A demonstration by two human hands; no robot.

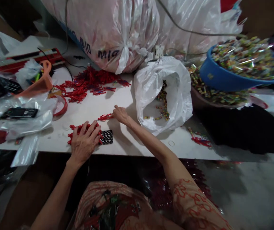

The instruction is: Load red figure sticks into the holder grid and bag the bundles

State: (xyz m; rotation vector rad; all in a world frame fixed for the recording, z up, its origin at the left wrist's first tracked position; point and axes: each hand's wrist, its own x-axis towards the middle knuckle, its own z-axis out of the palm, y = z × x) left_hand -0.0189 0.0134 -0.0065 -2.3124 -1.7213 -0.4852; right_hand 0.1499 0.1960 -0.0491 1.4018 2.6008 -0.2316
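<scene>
My left hand (pixel 84 140) lies flat with its fingers apart over a row of small red plastic pieces (pixel 70 135). Those pieces sit on a black tray with a grid of holes (pixel 107 137), whose right end shows bare. Farther out on the white table (pixel 127 140), my right hand (pixel 121 115) has its fingers pinched at the end of a small red figure-like piece (pixel 105 117). That piece points left, just above the tray. The right fingertips are partly hidden by the hand itself.
A heap of red pieces (pixel 86 81) lies behind my hands. Right of them stands an open white plastic bag (pixel 141 92) with small wrapped items. A blue basin (pixel 219 81) heaped with similar items is farther right. A phone (pixel 19 112) rests on clear plastic at left.
</scene>
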